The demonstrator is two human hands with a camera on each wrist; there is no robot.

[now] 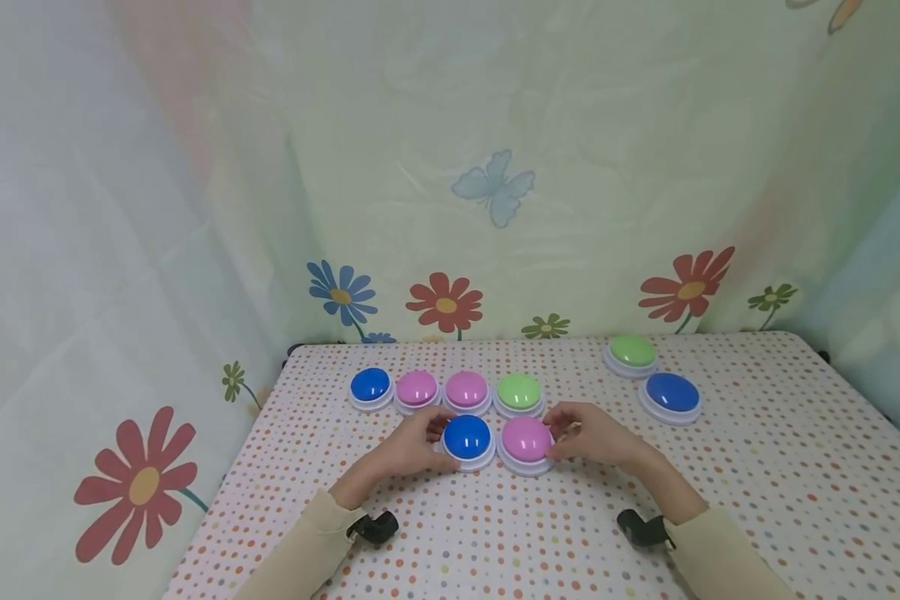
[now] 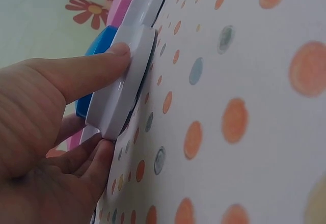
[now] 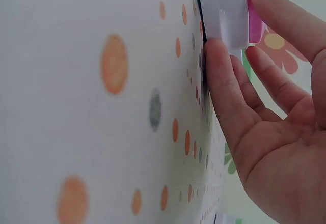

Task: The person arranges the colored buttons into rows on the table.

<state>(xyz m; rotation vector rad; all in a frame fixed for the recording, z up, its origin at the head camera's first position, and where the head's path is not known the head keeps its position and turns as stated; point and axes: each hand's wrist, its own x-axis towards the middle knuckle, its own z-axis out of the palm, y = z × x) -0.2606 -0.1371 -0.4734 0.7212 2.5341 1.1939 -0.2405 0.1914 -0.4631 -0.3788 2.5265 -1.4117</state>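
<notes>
Two dome-topped push buttons on white round bases sit side by side in front of a row of similar ones. My left hand (image 1: 414, 446) holds the front blue button (image 1: 467, 437) from its left; in the left wrist view the thumb (image 2: 97, 74) presses its white base (image 2: 127, 76), with other fingers at the far side. On the right, my right hand (image 1: 588, 433) holds the front pink button (image 1: 527, 439) by its right side. The right wrist view has the thumb at the pink dome (image 3: 256, 20) and fingertips (image 3: 218, 51) low against the base.
Behind stand a blue button (image 1: 370, 384), two pink buttons (image 1: 417, 388) (image 1: 466, 389) and a green button (image 1: 519, 391) in a row. Farther right are another green button (image 1: 632, 351) and blue button (image 1: 672, 392). A dotted cloth (image 1: 435, 542) covers the table; flowered curtains (image 1: 570, 167) enclose it.
</notes>
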